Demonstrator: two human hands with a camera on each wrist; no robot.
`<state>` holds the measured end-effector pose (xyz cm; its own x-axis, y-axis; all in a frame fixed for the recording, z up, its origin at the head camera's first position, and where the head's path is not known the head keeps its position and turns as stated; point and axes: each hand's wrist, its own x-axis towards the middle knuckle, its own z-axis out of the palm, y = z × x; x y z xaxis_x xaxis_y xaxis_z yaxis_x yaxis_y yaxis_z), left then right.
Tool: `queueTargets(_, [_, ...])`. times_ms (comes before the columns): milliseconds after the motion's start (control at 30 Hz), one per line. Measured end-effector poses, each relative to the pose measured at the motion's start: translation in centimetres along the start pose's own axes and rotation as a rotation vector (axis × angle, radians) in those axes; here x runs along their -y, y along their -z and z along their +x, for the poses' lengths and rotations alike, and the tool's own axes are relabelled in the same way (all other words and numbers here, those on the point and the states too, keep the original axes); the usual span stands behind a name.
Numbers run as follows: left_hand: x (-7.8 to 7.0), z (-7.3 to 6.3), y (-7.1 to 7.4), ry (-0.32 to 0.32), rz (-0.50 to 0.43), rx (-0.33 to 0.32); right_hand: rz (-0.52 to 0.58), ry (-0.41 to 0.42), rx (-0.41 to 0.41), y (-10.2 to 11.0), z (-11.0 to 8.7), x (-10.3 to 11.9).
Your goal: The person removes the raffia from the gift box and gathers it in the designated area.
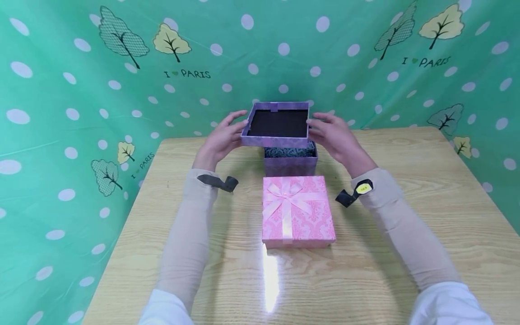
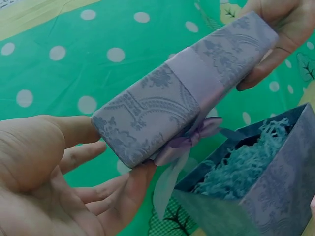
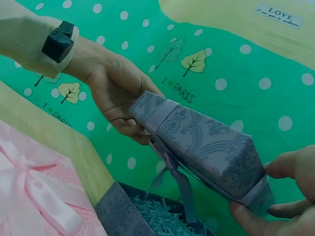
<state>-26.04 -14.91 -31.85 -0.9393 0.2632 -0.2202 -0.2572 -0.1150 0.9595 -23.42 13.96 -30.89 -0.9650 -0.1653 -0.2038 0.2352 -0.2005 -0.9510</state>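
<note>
Both hands hold a purple patterned gift box lid (image 1: 276, 141) in the air, its black inside turned up to the head view. My left hand (image 1: 223, 139) pinches the lid's left end between thumb and fingers. At the right end, my right hand (image 1: 334, 135) grips it the same way. A ribbon bow (image 2: 189, 140) hangs from the lid's underside. Below and partly hidden by the lid stands the open purple box (image 1: 290, 167), filled with teal shredded paper (image 2: 246, 160). Nearer to me sits a closed pink gift box (image 1: 304, 221) with a pink bow.
The boxes stand on a light wooden table (image 1: 162, 216). Behind it hangs a green dotted cloth (image 1: 252, 40) with trees and lettering, close to the lid and hands. Wrist cameras on dark straps sit on both forearms.
</note>
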Motion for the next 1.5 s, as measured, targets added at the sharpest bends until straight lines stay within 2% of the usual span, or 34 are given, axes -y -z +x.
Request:
queueTargets(167, [-0.5, -0.7, 1.3, 0.017, 0.013, 0.012, 0.004, -0.005, 0.067, -1.0, 0.4, -0.1])
queueTargets(367, [-1.1, -2.0, 3.4, 0.024, 0.049, 0.05, -0.03, -0.03, 0.11, -2.4, 0.6, -0.4])
queueTargets(633, [-0.5, -3.2, 6.9, 0.026, 0.036, 0.099, -0.082, -0.039, 0.121, -5.1, 1.0, -2.0])
queueTargets(1100, [1.5, -5.4, 10.6, 0.052, 0.049, 0.033, -0.182, -0.068, 0.149, -9.0, 2.2, -4.0])
queueTargets(1333, [2.3, -5.7, 11.9, 0.084, 0.061, 0.01, -0.202, -0.09, 0.159, -10.4, 2.9, -4.6])
queueTargets(1500, [3.1, -5.6, 12.6, 0.088, 0.041, 0.002, -0.284, -0.099, 0.158, -11.0, 3.5, -5.0])
